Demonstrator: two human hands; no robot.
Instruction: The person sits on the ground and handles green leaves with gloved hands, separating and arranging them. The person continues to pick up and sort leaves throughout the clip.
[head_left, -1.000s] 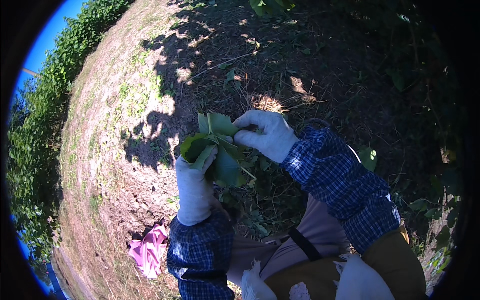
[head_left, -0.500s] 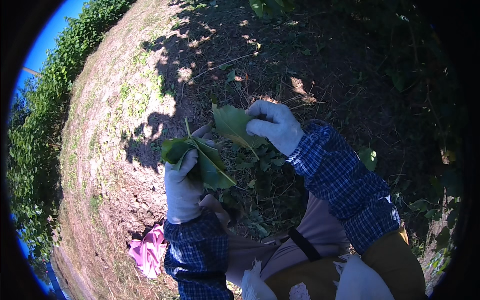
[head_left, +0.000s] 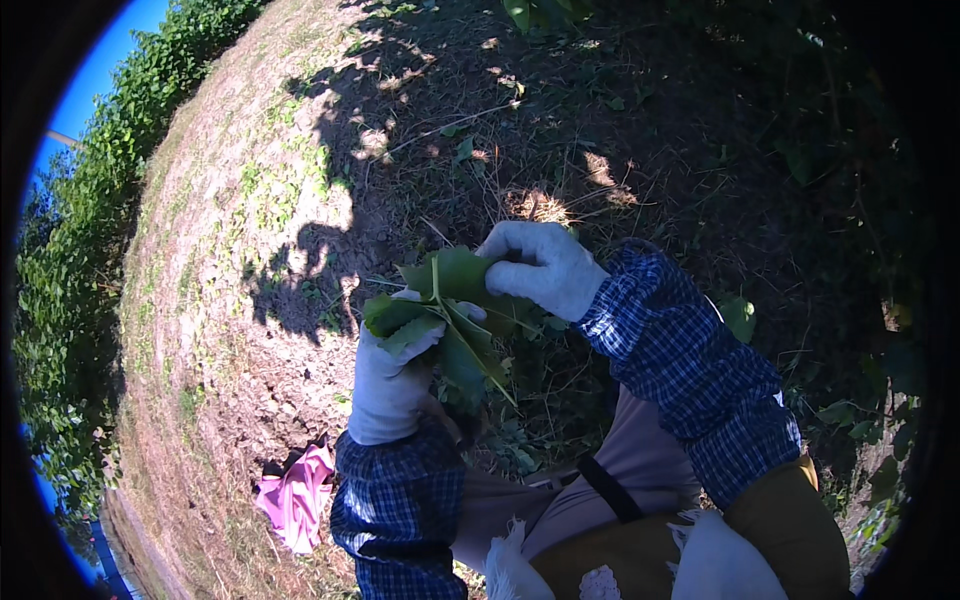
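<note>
In a pale glove, my left hand (head_left: 393, 385) is closed round a small bunch of green leaves (head_left: 465, 350), whose stems stick out past the fingers. My right hand (head_left: 545, 268), gloved alike, pinches the edge of a single broad leaf (head_left: 455, 272) between thumb and forefinger. That leaf lies against the top of the bunch, and its lower part overlaps the other leaves. Some left fingertips are hidden behind the foliage. Both forearms wear blue checked sleeves.
A pink cloth (head_left: 298, 498) lies on the sunlit dry ground (head_left: 220, 300) at lower left. Leafy vines (head_left: 75, 300) rise along the left edge. Shaded ground with grass and twigs stretches ahead, and dark foliage (head_left: 800, 150) stands at right. My bent legs are below.
The single leaf in my right hand has come over to the bunch and now overlaps it. My left hand has shifted right and slightly turned with its leaves.
</note>
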